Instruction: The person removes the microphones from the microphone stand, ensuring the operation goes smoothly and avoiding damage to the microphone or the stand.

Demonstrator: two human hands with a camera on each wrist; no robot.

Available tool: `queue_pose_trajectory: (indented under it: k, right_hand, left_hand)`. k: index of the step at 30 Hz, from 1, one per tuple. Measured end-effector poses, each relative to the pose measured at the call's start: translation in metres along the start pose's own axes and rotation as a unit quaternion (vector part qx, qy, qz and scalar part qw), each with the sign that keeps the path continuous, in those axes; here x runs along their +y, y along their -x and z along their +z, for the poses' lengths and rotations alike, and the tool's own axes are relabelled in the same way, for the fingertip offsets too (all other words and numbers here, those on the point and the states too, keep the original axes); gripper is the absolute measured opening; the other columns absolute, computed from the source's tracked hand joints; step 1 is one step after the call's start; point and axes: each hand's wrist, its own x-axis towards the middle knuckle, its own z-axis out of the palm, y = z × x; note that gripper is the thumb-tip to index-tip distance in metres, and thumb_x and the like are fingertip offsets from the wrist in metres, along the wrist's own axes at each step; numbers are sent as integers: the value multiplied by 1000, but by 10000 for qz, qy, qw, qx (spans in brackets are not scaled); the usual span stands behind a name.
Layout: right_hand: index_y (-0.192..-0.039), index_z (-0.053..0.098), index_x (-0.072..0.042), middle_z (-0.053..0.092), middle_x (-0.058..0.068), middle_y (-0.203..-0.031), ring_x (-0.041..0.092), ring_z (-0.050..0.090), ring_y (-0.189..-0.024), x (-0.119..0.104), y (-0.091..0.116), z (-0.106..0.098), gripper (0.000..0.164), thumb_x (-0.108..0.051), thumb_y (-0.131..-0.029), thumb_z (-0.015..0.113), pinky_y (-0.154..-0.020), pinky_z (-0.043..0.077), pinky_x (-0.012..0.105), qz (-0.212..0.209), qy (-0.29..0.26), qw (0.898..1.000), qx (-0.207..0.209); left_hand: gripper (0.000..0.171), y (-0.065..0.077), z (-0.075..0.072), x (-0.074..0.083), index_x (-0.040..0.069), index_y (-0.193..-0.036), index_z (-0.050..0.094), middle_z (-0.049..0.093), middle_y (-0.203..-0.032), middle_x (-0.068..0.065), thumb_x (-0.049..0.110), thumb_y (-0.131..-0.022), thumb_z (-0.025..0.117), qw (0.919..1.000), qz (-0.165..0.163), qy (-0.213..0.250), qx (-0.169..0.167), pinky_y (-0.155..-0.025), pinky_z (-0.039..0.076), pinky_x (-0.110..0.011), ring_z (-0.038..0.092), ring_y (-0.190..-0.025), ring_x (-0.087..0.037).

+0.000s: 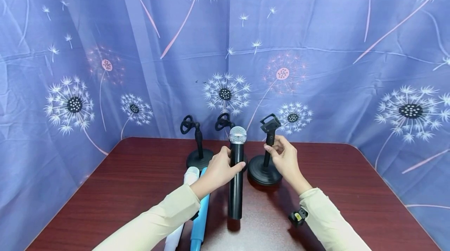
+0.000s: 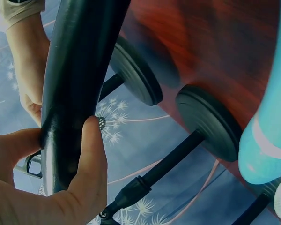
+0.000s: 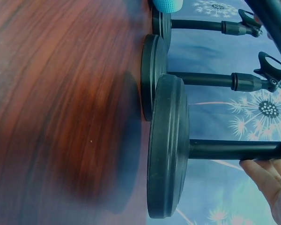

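Observation:
My left hand (image 1: 222,168) grips a black microphone (image 1: 236,188) with a silver mesh head, thumb and fingers on opposite sides of its body. The microphone stands nearly upright, head up, over the middle of the table. On the right, my right hand (image 1: 286,159) pinches the upper post of a black desktop microphone stand (image 1: 265,173). An unfilled clip (image 1: 270,124) tops this stand, just above the fingers. In the right wrist view the stand's round base (image 3: 168,147) and post (image 3: 225,149) show plainly, with fingertips on the post.
Two more black stands, a left one (image 1: 199,143) and a middle one (image 1: 223,121), stand toward the back, the middle one partly hidden. A white microphone (image 1: 191,175) and a blue microphone (image 1: 199,225) lie below my left forearm. A patterned blue curtain (image 1: 190,75) hangs behind the dark red table (image 1: 140,173).

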Motion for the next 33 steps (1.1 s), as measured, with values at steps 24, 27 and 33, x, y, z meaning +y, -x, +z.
queue_pose_trajectory:
  k: [24, 27, 33]
  right_hand:
    - [-102, 65, 1, 70, 13, -79, 4, 62, -68, 2, 0, 1, 24, 0, -81, 75, -62, 46, 12, -38, 98, 9999, -9]
    - [-102, 65, 1, 71, 13, -79, 3, 62, -68, 2, 0, 1, 23, 0, -81, 75, -61, 46, 12, -18, 97, 10000, 2]
    - [-102, 65, 2, 70, 14, -79, 4, 63, -68, 2, 0, 1, 24, 2, -80, 75, -61, 47, 14, -5, 114, 9999, 43]
  left_hand:
    - [52, 13, 6, -23, -13, -111, 46, 57, -75, -11, 25, -86, 72, 9971, -124, -659, -358, -52, 50, -31, 60, -60, -19]
    - [54, 15, 6, -25, -14, -112, 45, 56, -72, -10, 25, -87, 72, 9965, -172, -687, -434, -50, 50, -30, 59, -56, -18]
    - [62, 19, 7, -29, -19, -121, 40, 54, -68, -10, 23, -88, 71, 9954, -346, -606, -659, -46, 49, -27, 57, -47, -14]
